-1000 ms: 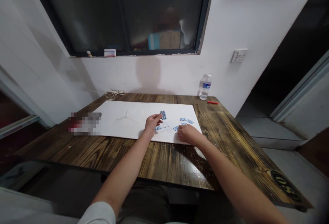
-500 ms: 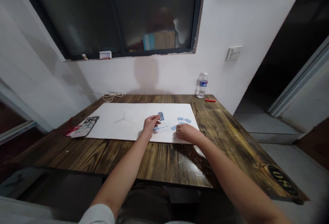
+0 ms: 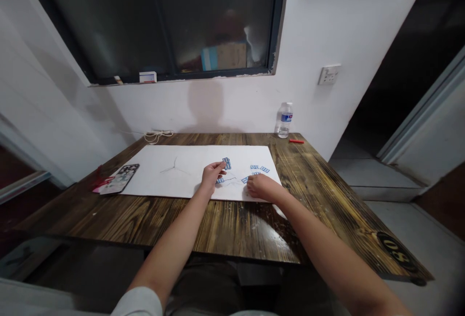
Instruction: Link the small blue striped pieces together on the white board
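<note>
A long white sheet [image 3: 189, 156] lies on the wooden table, with thin dark lines drawn on its left part. Over its right part, my left hand [image 3: 212, 174] pinches a small blue striped piece [image 3: 226, 163] between thumb and fingers. My right hand [image 3: 258, 186] is closed low over the sheet's right end, next to a blue striped piece [image 3: 244, 179]; what its fingers hold is too small to make out. More blue striped pieces [image 3: 265, 169] lie just beyond my right hand. Another shows partly behind my left hand's fingers.
A patterned phone case [image 3: 125, 176] and red threads [image 3: 103, 180] rest at the sheet's left end. A white cable [image 3: 157, 135] lies at the table's back edge. A water bottle [image 3: 285, 120] and a red pen [image 3: 296, 141] are at the back right.
</note>
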Motion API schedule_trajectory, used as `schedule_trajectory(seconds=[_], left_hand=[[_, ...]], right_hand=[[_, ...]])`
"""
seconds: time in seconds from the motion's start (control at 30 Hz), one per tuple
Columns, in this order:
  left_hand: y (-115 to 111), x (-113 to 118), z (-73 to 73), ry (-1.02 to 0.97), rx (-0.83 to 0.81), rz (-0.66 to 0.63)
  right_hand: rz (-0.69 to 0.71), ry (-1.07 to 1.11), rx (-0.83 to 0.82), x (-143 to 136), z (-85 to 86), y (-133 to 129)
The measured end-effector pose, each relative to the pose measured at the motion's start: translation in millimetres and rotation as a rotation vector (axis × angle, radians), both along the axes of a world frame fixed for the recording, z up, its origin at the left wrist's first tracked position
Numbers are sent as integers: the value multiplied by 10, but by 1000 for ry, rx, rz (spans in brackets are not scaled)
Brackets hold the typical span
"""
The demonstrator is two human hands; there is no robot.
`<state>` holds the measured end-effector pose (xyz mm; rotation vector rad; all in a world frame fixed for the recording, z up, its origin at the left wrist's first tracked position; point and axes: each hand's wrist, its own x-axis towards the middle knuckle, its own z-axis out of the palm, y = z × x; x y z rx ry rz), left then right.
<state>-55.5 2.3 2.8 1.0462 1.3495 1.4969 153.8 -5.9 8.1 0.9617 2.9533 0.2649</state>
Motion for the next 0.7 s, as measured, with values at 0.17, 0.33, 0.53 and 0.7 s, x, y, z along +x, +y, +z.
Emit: schedule_trajectory(seconds=[0.17, 0.33, 0.53, 0.7], left_hand=[[-5, -2, 5, -1, -3, 0], [4, -1, 3, -9, -6, -1], [8, 0, 7, 0, -3, -5], [4, -9, 10, 6, -1, -5]], right_hand=[[-7, 19, 14, 3, 20, -18], [-28, 19, 21, -13, 39, -54], [-118, 50, 63, -81, 46, -119], [-195, 82, 46, -66, 49, -91]])
